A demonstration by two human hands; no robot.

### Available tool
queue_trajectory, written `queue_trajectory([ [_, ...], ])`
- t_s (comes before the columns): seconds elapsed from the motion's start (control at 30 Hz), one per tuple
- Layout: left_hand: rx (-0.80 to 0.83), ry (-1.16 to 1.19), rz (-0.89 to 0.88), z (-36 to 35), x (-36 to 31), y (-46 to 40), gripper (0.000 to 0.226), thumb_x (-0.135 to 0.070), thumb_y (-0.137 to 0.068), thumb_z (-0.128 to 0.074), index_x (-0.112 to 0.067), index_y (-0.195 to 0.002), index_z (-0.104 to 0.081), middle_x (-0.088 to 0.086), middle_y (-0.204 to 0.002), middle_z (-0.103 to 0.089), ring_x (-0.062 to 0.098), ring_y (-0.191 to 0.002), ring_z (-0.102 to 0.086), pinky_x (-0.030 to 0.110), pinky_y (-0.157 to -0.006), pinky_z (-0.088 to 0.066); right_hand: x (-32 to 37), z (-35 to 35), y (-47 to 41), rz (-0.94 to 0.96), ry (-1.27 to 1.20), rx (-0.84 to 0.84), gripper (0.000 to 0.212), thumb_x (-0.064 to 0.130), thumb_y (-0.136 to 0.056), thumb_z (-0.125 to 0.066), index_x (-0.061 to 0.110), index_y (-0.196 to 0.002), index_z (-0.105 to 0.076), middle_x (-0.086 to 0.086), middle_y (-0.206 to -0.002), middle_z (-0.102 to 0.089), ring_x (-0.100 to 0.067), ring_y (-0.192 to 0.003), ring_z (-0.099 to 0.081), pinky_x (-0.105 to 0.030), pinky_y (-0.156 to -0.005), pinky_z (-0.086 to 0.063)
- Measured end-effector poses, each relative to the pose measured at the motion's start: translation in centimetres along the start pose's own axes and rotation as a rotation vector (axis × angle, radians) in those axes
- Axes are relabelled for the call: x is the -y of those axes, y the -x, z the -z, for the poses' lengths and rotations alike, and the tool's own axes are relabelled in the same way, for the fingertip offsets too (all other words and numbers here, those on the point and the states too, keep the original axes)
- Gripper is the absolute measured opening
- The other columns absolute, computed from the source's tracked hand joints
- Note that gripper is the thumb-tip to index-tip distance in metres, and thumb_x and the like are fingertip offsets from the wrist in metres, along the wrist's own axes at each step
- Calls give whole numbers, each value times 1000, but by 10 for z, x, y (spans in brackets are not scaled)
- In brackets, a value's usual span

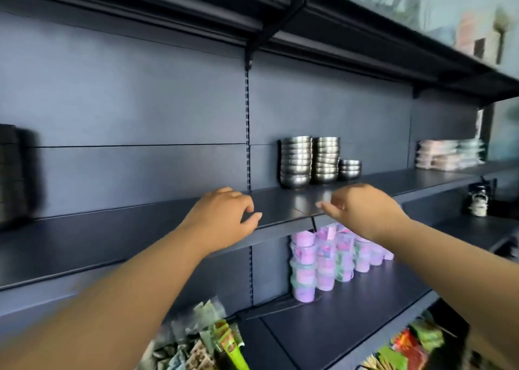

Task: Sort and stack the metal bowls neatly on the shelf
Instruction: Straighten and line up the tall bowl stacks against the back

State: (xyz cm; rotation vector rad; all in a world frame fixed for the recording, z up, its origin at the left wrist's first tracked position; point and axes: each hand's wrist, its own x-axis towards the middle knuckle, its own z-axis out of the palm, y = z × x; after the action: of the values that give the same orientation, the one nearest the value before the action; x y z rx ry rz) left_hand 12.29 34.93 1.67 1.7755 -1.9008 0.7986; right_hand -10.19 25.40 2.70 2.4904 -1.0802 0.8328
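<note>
Three stacks of metal bowls stand side by side at the back of the dark shelf (pixel 140 235): a tall stack (pixel 296 162), a second tall stack (pixel 325 159) and a short stack (pixel 349 169) on the right. My left hand (pixel 224 218) hovers over the shelf's front edge with its fingers loosely curled and nothing in it. My right hand (pixel 362 209) hangs over the edge a little to the right, fingers loosely bent, also holding nothing. Both hands are in front of the bowls and apart from them.
Pink and purple lidded cups (pixel 323 260) are stacked on the shelf below. Colourful packets (pixel 213 344) fill the lowest level. Packaged goods (pixel 449 155) sit at the far right of the bowl shelf. A dark object (pixel 11 170) stands at far left.
</note>
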Motion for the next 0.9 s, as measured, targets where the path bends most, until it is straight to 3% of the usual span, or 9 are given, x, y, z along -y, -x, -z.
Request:
queue_trajectory([
  [0.17, 128, 7, -21, -43, -57, -38, 34, -44, -93, -41, -17, -97, -62, -2, -101, -65, 17, -105, -50, 27, -84, -36, -71, -6, 24, -119, -20, -21, 42, 48, -90, -41, 16, -64, -46, -7, -82, -64, -26, -80, -55, -29, -61, -35],
  [0.27, 162, 60, 42, -59, -69, -65, 34, -44, -93, -41, -17, -93, -61, 0, -98, -64, 19, -103, -50, 29, -83, -38, -100, -10, 24, -184, -49, -6, 45, 50, -90, -40, 20, -57, -42, -4, -74, -57, -21, -67, -47, -28, -59, -30],
  [0.4, 203, 91, 64, -98, -81, -108, 33, -44, -93, -41, -17, -91, -61, -2, -97, -63, 17, -100, -50, 27, -77, -36, -144, -30, 7, -207, -95, -21, 47, 50, -90, -39, 17, -58, -42, -7, -72, -57, -23, -71, -46, -30, -59, -33],
  [0.57, 213, 167, 179, -163, -63, -167, 33, -46, -91, -44, -19, -95, -61, -3, -103, -64, 15, -96, -55, 29, -83, -44, -196, -75, -43, -130, -97, -16, 50, 47, -92, -40, 18, -52, -30, 2, -54, -35, -24, -65, -39, -31, -57, -23],
  [0.73, 223, 227, 292, -208, -47, -248, 36, -50, -90, -43, -19, -96, -60, -4, -100, -60, 14, -93, -53, 32, -84, -45, -253, -99, -131, -154, -107, 7, 51, 50, -91, -41, 11, -58, -43, -5, -54, -42, -31, -66, -46, -33, -58, -31],
  [0.9, 116, 369, 511, -251, -25, -299, 47, -61, -86, -40, -21, -104, -58, -8, -94, -53, 14, -92, -52, 28, -75, -38, -284, -146, -184, -162, -266, 3, 39, 52, -88, -43, 27, -59, -42, 8, -51, -45, -19, -62, -45, -30, -59, -33],
])
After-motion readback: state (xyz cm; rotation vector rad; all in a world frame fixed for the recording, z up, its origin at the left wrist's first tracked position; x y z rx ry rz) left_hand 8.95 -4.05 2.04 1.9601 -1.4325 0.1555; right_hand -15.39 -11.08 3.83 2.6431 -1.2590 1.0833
